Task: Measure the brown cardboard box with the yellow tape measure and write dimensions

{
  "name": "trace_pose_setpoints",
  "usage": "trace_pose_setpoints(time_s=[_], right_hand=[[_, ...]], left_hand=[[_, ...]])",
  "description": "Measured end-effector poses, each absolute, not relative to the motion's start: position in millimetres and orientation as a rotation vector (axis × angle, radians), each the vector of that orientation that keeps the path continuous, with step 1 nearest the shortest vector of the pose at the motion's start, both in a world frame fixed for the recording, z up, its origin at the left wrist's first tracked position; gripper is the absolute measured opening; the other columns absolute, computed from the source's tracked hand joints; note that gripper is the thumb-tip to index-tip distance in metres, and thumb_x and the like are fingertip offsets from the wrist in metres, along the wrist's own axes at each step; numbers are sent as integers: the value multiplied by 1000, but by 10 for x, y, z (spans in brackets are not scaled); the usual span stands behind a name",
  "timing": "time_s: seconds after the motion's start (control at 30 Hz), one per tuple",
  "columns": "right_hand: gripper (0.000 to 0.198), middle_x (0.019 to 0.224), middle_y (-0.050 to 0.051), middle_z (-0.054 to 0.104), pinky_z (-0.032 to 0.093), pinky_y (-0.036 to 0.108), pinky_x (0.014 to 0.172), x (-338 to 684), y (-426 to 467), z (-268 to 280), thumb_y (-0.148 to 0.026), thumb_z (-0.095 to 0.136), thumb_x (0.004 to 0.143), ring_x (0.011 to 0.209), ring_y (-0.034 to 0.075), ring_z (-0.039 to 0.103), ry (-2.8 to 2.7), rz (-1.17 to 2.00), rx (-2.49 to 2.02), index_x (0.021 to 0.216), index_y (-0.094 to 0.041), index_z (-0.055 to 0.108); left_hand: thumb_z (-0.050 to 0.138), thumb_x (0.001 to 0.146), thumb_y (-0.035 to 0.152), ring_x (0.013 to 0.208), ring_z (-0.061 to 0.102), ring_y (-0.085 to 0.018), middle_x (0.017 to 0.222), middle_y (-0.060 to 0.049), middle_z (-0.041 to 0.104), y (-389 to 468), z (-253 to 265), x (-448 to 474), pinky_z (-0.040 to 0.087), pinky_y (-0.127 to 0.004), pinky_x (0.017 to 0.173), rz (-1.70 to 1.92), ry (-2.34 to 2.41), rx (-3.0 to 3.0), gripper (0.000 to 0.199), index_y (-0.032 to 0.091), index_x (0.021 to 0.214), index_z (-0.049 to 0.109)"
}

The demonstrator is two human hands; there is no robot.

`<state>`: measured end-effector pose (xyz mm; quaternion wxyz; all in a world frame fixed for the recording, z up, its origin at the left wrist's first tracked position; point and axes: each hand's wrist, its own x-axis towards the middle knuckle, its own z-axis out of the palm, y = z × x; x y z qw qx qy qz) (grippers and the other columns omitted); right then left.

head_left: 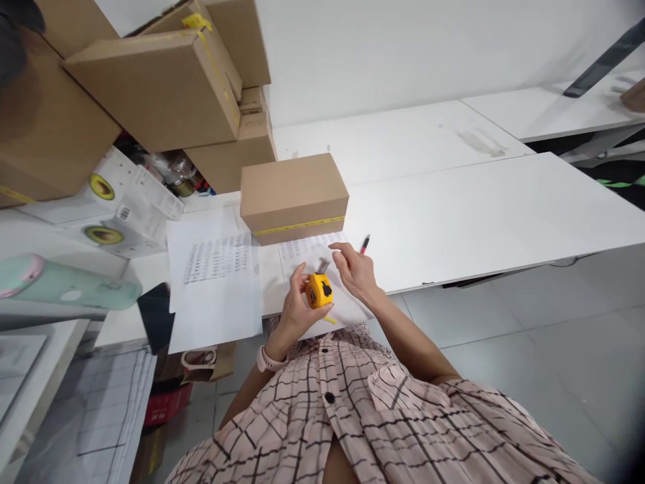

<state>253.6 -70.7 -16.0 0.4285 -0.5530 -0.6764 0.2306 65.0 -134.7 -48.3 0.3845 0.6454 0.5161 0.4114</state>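
My left hand [296, 306] is wrapped round a yellow and black tape measure [319, 290], held over the near edge of the white desk. A short yellow strip shows just below the tape measure. To the right of it, my right hand [357, 272] hovers over a printed sheet [297, 252], fingers bent and index finger stretched out to the left, with no object seen in it. Just beyond the right hand lies a red and black pen [365, 244]. A closed cardboard box [295, 195] with a yellow tape strip along its side rests behind both hands.
Printed papers [214, 282] lie at the left, overhanging the desk edge. Large cardboard boxes [161, 87] are stacked at the back left, above white boxes with avocado pictures [113, 202]. A mint green bottle [75, 281] is at far left. The white desk [468, 208] extends to the right.
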Motion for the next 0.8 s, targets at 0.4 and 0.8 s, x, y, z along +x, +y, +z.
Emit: trace_pose_setpoints(time_s=[0.4, 0.8], right_hand=[[39, 106, 17, 74, 44, 35, 72, 3040, -439, -524, -30, 49, 98, 88, 30, 71, -1855, 385, -2249, 135, -17, 53], [37, 99, 5, 75, 56, 41, 88, 3089, -548, -269, -45, 73, 81, 94, 21, 70, -1161, 1135, -1049, 114, -27, 66]], left_hand=[[74, 78, 24, 123, 57, -38, 129, -17, 63, -822, -420, 163, 50, -55, 101, 779, 1976, 1979, 75, 19, 146, 44], [58, 96, 39, 155, 26, -33, 160, -19, 41, -906, -646, 744, 25, -54, 126, 574, 1365, 2500, 59, 13, 147, 44]])
